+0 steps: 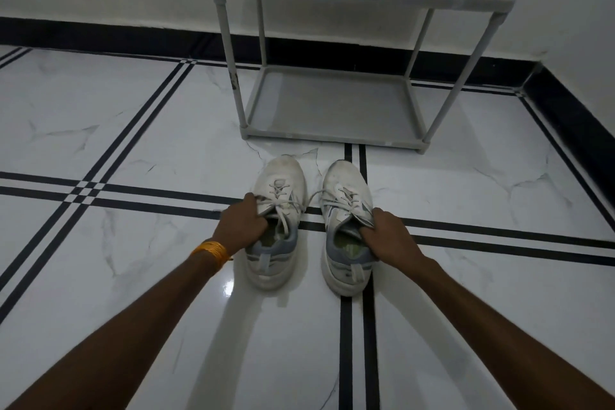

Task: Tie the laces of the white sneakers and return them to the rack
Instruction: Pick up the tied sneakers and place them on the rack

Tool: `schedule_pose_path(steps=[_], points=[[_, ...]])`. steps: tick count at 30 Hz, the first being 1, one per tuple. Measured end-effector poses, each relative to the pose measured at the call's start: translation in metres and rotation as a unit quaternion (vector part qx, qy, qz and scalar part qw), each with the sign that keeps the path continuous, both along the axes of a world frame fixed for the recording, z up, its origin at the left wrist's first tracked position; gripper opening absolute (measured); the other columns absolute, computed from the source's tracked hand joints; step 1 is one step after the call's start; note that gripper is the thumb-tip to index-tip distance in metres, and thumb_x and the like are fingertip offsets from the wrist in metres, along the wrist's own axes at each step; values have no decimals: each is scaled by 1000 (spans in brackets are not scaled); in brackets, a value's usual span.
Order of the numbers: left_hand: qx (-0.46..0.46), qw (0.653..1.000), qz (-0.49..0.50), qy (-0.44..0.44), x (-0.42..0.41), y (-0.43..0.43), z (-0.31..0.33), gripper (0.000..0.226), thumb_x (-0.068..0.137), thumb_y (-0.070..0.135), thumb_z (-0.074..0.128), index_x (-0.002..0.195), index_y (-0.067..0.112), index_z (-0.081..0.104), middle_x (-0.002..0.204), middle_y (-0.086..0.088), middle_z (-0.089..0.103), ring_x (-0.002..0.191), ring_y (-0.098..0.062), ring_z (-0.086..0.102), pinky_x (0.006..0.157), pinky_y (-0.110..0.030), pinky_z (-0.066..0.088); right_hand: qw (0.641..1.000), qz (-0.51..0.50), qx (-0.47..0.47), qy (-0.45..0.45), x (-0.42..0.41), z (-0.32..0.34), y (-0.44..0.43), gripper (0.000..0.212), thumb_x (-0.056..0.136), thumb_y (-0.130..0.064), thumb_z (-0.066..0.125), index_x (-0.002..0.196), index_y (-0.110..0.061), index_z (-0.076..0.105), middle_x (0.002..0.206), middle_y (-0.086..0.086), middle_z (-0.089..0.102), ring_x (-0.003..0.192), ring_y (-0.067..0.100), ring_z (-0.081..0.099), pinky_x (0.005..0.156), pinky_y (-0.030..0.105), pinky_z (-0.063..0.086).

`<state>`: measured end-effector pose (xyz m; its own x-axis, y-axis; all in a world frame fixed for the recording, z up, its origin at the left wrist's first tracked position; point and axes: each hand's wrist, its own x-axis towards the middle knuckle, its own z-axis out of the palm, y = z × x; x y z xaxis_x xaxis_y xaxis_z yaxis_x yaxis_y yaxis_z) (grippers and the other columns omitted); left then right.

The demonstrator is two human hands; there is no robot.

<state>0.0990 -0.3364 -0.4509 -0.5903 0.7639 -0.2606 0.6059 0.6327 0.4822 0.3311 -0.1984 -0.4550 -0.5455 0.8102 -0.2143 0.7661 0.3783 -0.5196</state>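
Two white sneakers with grey heel collars stand side by side on the tiled floor, toes pointing at the rack. My left hand [244, 223] grips the left sneaker [283, 183] at its opening, fingers inside by the tongue. My right hand [387, 236] grips the right sneaker [346, 186] the same way at its outer collar. The laces on both lie loose across the tongues; one lace end trails between the shoes. The grey shoe rack [332, 140] stands just beyond the toes, with nothing on its bottom shelf or the shelf above.
White marble-look floor tiles with black double stripes [133, 196] surround the shoes. A white wall with a black skirting [100, 33] runs behind the rack and down the right side. An orange band sits on my left wrist [213, 251].
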Motion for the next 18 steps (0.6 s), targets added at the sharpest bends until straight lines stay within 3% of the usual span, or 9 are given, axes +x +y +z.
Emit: schedule_pose_path(steps=[5,9,12,15,18], points=[[83,997,-3,5,16,22,-6,36,87,11,55,122,6,48,107,-16,67,90,-31,64,76,-35,50,997,1,67,40,-7,-15,4,30,90,-24,42,98,2,55,97,22,60,88,35,57,69,31,35],[140,990,3,0,27,33,3,35,85,12,54,119,10,48,111,-11,67,96,-31,63,83,-39,54,994,-25,88,65,-5,-6,1,31,91,-13,43,117,2,51,105,21,57,93,34,55,76,37,43],[176,984,7,-19,31,41,30,34,87,17,54,121,15,50,117,-7,66,101,-28,63,90,-43,55,992,-34,81,91,4,24,-1,46,89,-21,36,128,1,47,110,18,55,93,27,52,77,30,39],[198,980,2,-26,41,42,76,36,90,18,54,126,17,49,121,-5,65,105,-25,62,93,-40,53,991,-29,77,107,15,72,0,48,89,-22,36,130,0,46,109,16,55,90,18,48,73,17,29],[202,979,13,-36,47,41,131,38,89,18,53,127,18,48,120,-3,65,104,-25,63,93,-45,54,990,-20,74,116,20,135,4,47,90,-23,36,130,-2,47,108,14,55,91,19,50,73,18,31]])
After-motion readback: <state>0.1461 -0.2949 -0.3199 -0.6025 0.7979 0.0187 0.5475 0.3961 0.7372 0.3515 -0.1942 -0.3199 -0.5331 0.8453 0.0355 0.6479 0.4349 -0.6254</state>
